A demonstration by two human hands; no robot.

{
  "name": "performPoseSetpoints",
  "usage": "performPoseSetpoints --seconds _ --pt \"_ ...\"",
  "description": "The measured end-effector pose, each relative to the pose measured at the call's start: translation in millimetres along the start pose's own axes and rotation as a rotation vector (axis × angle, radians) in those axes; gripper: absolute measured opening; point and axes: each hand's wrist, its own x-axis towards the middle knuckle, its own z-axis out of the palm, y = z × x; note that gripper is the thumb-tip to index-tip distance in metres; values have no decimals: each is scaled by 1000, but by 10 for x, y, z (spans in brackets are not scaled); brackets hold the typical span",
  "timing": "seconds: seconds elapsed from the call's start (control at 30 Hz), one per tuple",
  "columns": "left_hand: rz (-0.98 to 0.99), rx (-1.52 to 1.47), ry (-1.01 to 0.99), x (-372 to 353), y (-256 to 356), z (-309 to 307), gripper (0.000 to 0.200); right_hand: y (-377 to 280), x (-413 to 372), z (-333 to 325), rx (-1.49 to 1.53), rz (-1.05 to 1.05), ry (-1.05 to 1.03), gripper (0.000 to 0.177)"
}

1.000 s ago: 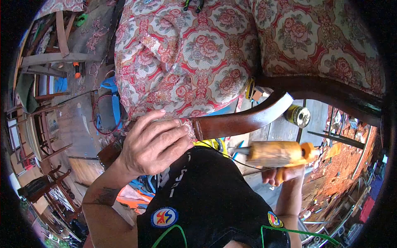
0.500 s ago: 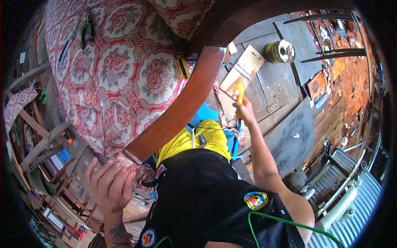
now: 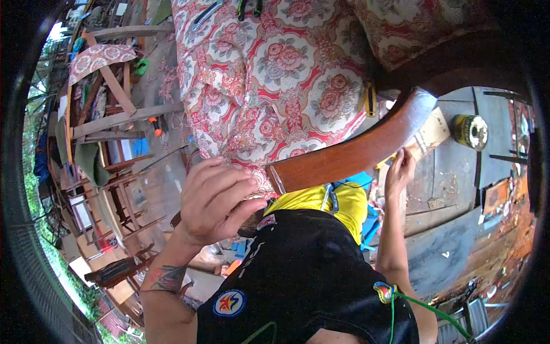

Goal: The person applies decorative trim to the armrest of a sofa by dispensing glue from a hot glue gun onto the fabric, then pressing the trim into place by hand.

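Note:
The sofa seat (image 3: 286, 57) is covered in red and white floral fabric. A curved brown wooden armrest (image 3: 344, 163) crosses in front of it. At the armrest's near end, my left hand (image 3: 220, 200) lies against the fabric-covered front with its fingers stretched out; its palm side is hidden. My right hand (image 3: 401, 172) is closed on a yellow-handled tool (image 3: 386, 162) beyond the armrest. Most of that tool is hidden, so its kind does not show. A board (image 3: 431, 135) with pale stains lies just past that hand.
A tin can (image 3: 470, 132) stands on the floor boards at the right. A utility knife (image 3: 207, 15) and pliers (image 3: 250, 8) lie on the fabric. A yellow and black cutter (image 3: 370, 100) is beside the armrest. A wooden chair frame (image 3: 123, 120) stands at the left.
The view has swung left. My left hand has come onto the fabric at the armrest's end. My right hand, with the yellow-handled tool, has moved in close behind the armrest.

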Motion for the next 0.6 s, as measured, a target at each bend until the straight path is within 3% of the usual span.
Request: performPoseSetpoints --seconds 0.03,0.1,0.23,0.4,0.6 --pt "-32 -45 -24 45 -6 -36 40 -432 -107 -220 57 -82 5 21" --pt "5 -56 -54 100 -36 -129 41 -1155 -295 -648 111 -599 -87 26" --pt "46 -62 -110 123 -87 -221 37 -2221 -525 -893 313 -1092 -370 45" --pt "103 -38 -154 90 -150 -298 33 -2558 -587 -596 273 -1337 -385 54" --pt "176 96 -226 182 -152 -409 36 -2574 -576 -483 295 -1419 -279 60"
